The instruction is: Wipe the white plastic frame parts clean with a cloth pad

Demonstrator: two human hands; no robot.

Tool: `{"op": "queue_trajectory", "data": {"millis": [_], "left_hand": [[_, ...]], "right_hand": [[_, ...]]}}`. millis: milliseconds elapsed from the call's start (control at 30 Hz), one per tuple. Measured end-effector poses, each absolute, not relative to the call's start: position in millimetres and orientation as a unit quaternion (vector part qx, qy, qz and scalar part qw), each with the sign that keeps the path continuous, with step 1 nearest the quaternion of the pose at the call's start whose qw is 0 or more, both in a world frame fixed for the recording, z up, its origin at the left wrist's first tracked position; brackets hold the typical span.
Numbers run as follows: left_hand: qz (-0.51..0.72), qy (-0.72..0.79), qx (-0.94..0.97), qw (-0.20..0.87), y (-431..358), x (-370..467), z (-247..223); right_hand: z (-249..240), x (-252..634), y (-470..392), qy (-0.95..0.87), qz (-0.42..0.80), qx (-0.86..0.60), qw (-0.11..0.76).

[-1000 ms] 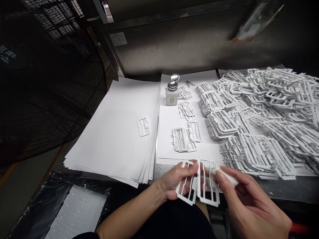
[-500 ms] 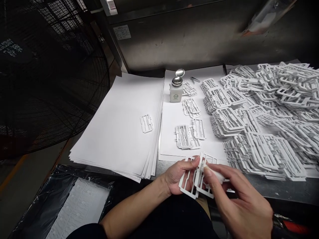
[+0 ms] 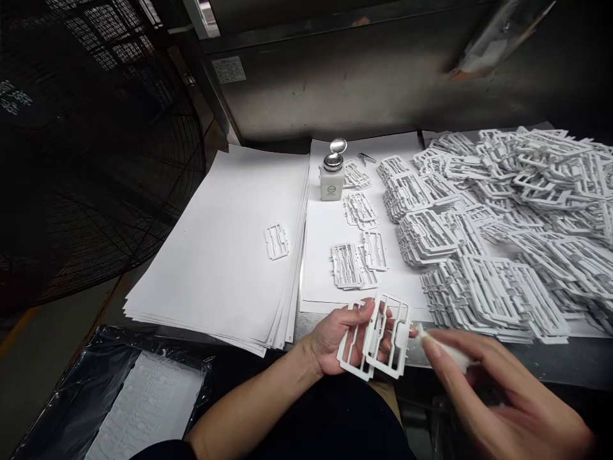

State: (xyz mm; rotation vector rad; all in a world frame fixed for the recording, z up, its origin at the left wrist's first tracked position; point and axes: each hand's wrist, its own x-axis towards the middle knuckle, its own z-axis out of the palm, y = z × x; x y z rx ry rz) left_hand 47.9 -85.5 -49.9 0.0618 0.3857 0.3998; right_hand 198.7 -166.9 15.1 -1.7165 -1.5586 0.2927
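Observation:
Two overlapping white plastic frames (image 3: 400, 329) with slotted openings are held in my left hand (image 3: 330, 338), its thumb pressing on them near the top. My right hand (image 3: 498, 390) is to the right, apart from the frames, its fingers pinching a white cloth (image 3: 453, 354) with a small tip sticking out towards them. Beyond my hands, a few similar frames (image 3: 347, 265) lie on white paper, with another small group (image 3: 360, 211) behind. One single frame (image 3: 276, 241) rests on the left paper stack.
A white pump bottle (image 3: 332, 179) with its metal lid raised stands at the back, near nail clippers (image 3: 367, 158). Large heaps of frames (image 3: 517, 294) cover the right side. A big fan (image 3: 158, 160) is at left, above a black-lined box (image 3: 143, 409) holding white parts.
My right hand has drawn away from the frames to the right, with the cloth still in its fingers. My left hand keeps the frames, now turned flatter to view. The camera view has shifted slightly.

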Motion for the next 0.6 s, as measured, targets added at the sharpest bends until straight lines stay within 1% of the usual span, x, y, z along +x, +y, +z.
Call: {"op": "queue_trajectory", "data": {"millis": [133, 200, 300, 367, 467, 600], "left_hand": [[0.195, 0.216, 0.090, 0.952, -91, 51, -45], [0.201, 0.216, 0.110, 0.949, -92, 51, -42], [0.201, 0.208, 0.098, 0.952, -89, 48, -42], [0.195, 0.200, 0.088, 0.956, -87, 47, -43], [0.193, 0.203, 0.081, 0.957, -84, 47, -44], [0.206, 0.197, 0.078, 0.955, -83, 50, -42]], "right_hand": [[15, 193, -140, -0.610, 0.096, -0.673, 0.407], [13, 197, -134, -0.623, 0.093, -0.672, 0.391], [13, 209, -139, -0.574, 0.072, -0.731, 0.361], [14, 215, -149, -0.539, 0.084, -0.757, 0.361], [11, 218, -169, -0.539, 0.150, -0.742, 0.370], [-6, 213, -189, -0.495, 0.330, -0.722, 0.353]]}}
